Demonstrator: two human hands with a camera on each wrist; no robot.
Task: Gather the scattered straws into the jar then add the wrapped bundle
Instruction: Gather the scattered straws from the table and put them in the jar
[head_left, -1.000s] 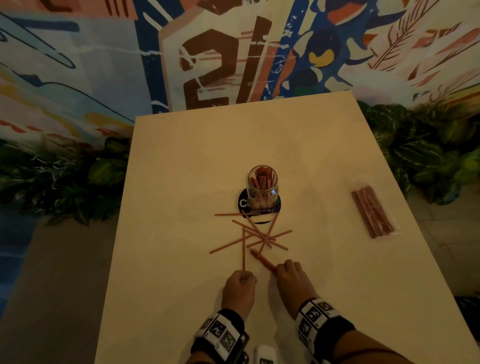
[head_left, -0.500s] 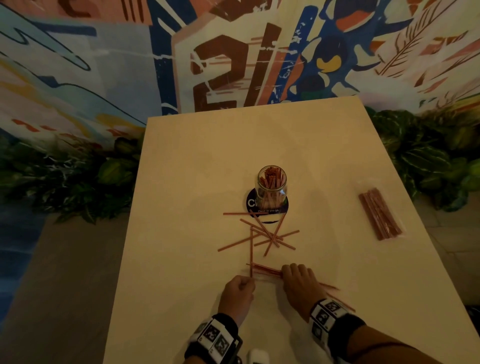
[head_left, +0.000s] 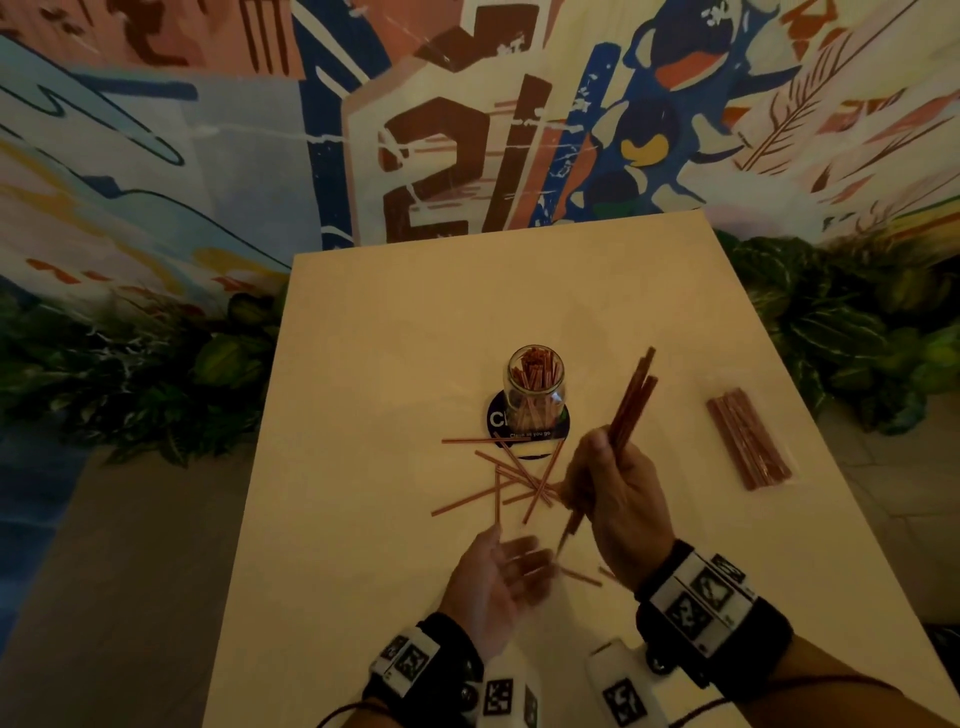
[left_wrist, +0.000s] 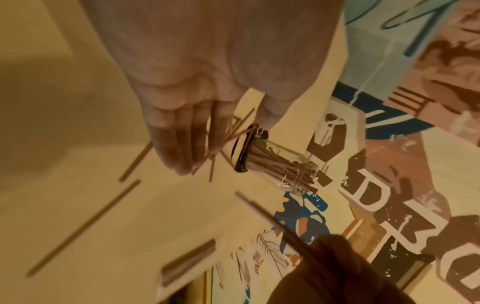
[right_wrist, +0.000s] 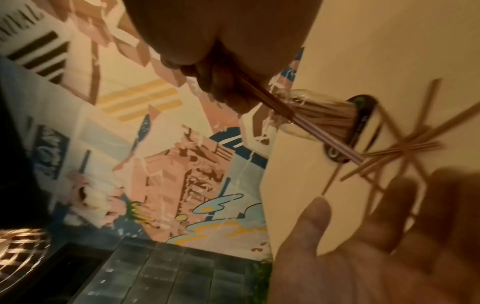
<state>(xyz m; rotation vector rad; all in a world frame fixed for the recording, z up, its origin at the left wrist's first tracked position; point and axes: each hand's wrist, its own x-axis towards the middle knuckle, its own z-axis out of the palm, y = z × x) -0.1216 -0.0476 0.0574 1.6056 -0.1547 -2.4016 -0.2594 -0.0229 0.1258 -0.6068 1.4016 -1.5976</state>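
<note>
A glass jar (head_left: 535, 382) with several red-brown straws in it stands on a dark round coaster (head_left: 500, 418) mid-table. Several loose straws (head_left: 514, 475) lie crossed just in front of it. My right hand (head_left: 613, 486) is raised to the right of that pile and grips a small bunch of straws (head_left: 634, 397) that slants up and away. My left hand (head_left: 511, 569) hovers palm-up near the front, fingers spread, holding nothing. The wrapped bundle (head_left: 748, 441) lies flat at the table's right side. The jar (left_wrist: 283, 164) and held straws (right_wrist: 285, 112) show in the wrist views.
The pale table (head_left: 363, 364) ends against a painted mural wall (head_left: 467, 130). Leafy plants (head_left: 130, 374) flank its left side and more plants (head_left: 857, 338) its right. A couple of short straws (head_left: 582, 576) lie near my left hand.
My right hand lifted off the table with a bunch of straws and rose to beside the jar. My left hand let go, turned palm-up and spread its fingers.
</note>
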